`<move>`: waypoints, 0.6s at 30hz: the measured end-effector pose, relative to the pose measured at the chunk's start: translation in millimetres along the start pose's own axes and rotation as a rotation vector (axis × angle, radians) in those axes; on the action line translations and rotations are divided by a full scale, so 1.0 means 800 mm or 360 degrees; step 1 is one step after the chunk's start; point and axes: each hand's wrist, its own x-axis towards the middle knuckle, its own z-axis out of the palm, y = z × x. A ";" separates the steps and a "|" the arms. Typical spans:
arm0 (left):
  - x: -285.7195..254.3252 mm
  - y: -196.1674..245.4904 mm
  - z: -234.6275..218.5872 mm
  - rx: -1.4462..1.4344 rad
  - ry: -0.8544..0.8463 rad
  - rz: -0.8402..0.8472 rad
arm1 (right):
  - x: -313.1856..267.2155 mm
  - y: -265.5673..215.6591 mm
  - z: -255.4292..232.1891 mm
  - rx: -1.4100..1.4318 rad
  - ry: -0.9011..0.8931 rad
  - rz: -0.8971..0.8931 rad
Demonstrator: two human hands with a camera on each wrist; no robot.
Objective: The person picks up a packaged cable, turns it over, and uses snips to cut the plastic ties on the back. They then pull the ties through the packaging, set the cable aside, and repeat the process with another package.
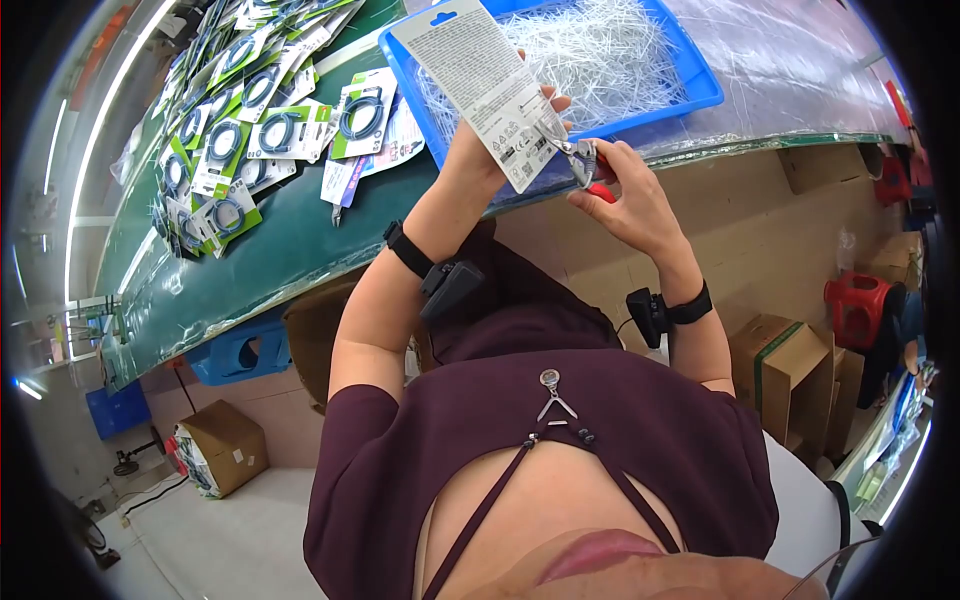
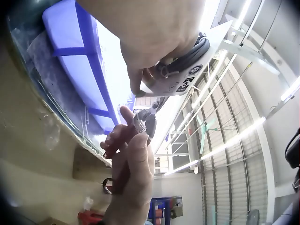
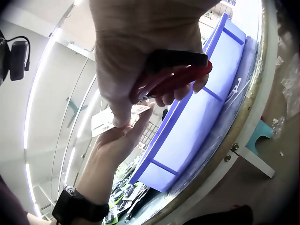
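My left hand (image 1: 478, 152) holds a cable package: a white card (image 1: 478, 85) with its printed back turned up. On its other side, a coiled dark grey cable (image 2: 193, 54) shows in the left wrist view. My right hand (image 1: 642, 200) grips pliers (image 1: 583, 165) with red handles (image 3: 176, 79). The metal head of the pliers meets the lower right edge of the card, close to the left fingertips (image 1: 560, 103). In the right wrist view, the right hand hides the pliers' head.
Under the card stands a blue tray (image 1: 655, 118) filled with thin white plastic strips (image 1: 590, 60). Many packaged cables (image 1: 225, 140) lie piled on the green table (image 1: 290, 235) to the left. Cardboard boxes (image 1: 775, 370) and a red stool (image 1: 855, 305) stand on the floor at right.
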 end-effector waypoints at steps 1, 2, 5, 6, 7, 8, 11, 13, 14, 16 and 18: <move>0.000 -0.001 0.001 0.0006 -0.0001 0.0002 | 0.001 -0.002 0.000 0.0001 -0.0016 -0.0007; 0.000 -0.001 0.002 0.0033 0.0005 0.0016 | 0.001 -0.001 0.001 0.0004 -0.0015 -0.0011; 0.000 -0.001 0.003 0.0089 0.0018 0.0050 | 0.002 0.000 0.002 0.0060 -0.0047 -0.0022; -0.001 -0.001 0.004 0.0094 0.0027 0.0051 | 0.002 0.000 0.002 0.0061 -0.0046 -0.0026; -0.002 -0.001 0.004 0.0099 0.0036 0.0050 | 0.001 -0.001 0.003 0.0066 -0.0050 -0.0009; -0.001 -0.002 0.005 0.0104 0.0043 0.0048 | 0.001 -0.002 0.003 0.0070 -0.0052 0.0008; 0.000 -0.004 0.006 0.0197 0.0097 0.0091 | -0.001 0.003 0.005 0.0088 -0.0049 0.0010; 0.000 -0.005 0.006 0.0244 0.0120 0.0114 | -0.001 0.011 0.008 0.0114 -0.0046 -0.0030; 0.000 -0.004 0.006 0.0212 0.0117 0.0096 | -0.002 0.014 0.010 0.0113 -0.0043 -0.0033; 0.000 -0.002 0.005 0.0150 0.0114 0.0065 | -0.004 0.018 0.014 0.0195 -0.0050 -0.0058; 0.000 -0.002 0.004 0.0124 0.0086 0.0064 | -0.003 0.017 0.014 0.0233 -0.0048 -0.0072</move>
